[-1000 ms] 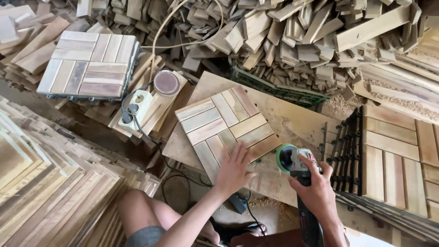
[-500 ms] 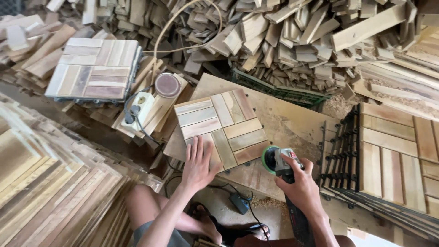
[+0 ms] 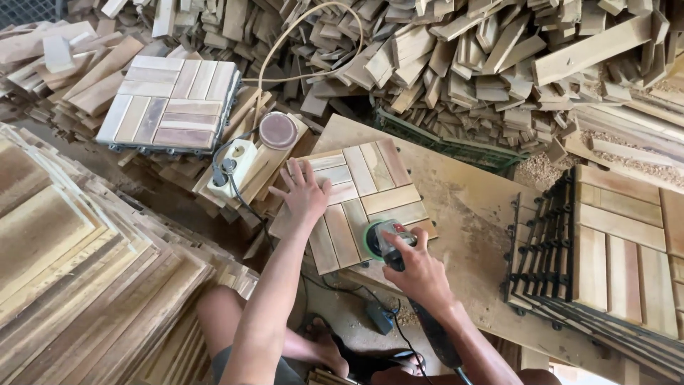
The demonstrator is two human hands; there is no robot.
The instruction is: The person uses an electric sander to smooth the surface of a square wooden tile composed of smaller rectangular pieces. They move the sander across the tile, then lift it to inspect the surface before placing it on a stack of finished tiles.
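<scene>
View from the head camera, looking down. The left hand [image 3: 305, 194] lies flat on the near-left part of a wooden slat tile [image 3: 360, 199], fingers spread and released, pressing rather than gripping. The right hand [image 3: 420, 269] is clenched around the grey body of a power sander [image 3: 385, 239], whose green disc rests on the tile's near edge, just beside the left forearm. The tile sits on a plywood board [image 3: 463, 214] that serves as a work surface, tilted in the frame, with its far corner toward the heap of offcuts [image 3: 456, 64].

To the left stand stacked tiles [image 3: 85, 271]; a second finished tile [image 3: 167, 103] lies beyond a white power strip [image 3: 231, 167] with a cable plugged in, next to a round reddish disc [image 3: 278, 130], possibly a spare sanding pad, though the view is too small to be sure. To the right, more tiles with black plastic backing [image 3: 613, 242] lean in a row.

Risks, as judged from this position: the disc works at the very edge of the tile, so it could tip over the edge and gouge the slat; the tile is held by palm pressure alone and could slide on the dusty board; the sander's cord trails near the person's legs and could snag.
</scene>
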